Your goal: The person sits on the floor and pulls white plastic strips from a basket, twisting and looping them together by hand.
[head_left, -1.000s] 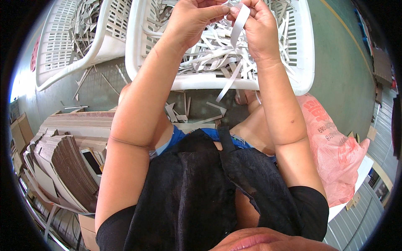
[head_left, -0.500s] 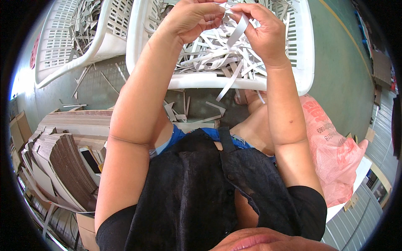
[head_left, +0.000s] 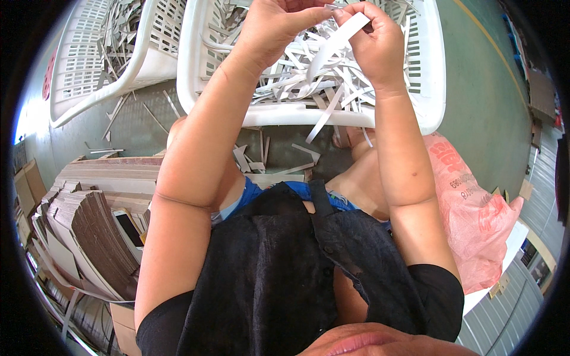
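Both hands are raised over a white plastic basket heaped with narrow white strips. A white strip slants across the fingers of my right hand, which is closed on it; its lower end hangs over the heap. My left hand is closed, its thumb stretched toward the right fingertips and meeting them near the top edge. Whatever sits between those fingertips is too small to make out. The left fingers are partly cut off by the picture's edge.
A second white basket with greyish strips stands at the left. Stacked cardboard pieces lie beside my left arm, with a phone on them. A pink plastic bag sits at my right. Loose scraps litter the floor.
The white strip has swung from hanging below the fingertips to lying slanted across my right fingers. My left hand has turned slightly, with its thumb now extended to the right.
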Demonstrator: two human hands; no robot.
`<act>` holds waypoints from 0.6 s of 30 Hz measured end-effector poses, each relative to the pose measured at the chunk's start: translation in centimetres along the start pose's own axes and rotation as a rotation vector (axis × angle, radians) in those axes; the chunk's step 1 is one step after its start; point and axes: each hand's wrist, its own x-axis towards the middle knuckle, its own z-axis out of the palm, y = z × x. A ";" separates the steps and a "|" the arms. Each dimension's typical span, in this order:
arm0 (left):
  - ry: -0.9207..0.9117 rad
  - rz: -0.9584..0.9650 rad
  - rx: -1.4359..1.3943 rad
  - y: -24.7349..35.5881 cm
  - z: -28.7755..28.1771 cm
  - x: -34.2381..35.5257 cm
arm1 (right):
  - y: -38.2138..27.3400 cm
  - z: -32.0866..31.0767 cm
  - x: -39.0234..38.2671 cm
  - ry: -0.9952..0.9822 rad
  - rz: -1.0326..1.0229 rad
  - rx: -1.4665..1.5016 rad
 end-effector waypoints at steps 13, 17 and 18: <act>0.293 -0.041 0.619 1.4 -1.8 1.1 | 3.3 -1.2 1.2 -0.143 0.307 0.274; 0.555 0.156 0.540 4.1 -5.0 1.7 | 7.2 -5.0 2.4 0.121 0.337 0.702; 0.532 0.129 0.446 4.1 -5.8 1.7 | 7.4 -6.7 2.8 0.289 0.371 0.774</act>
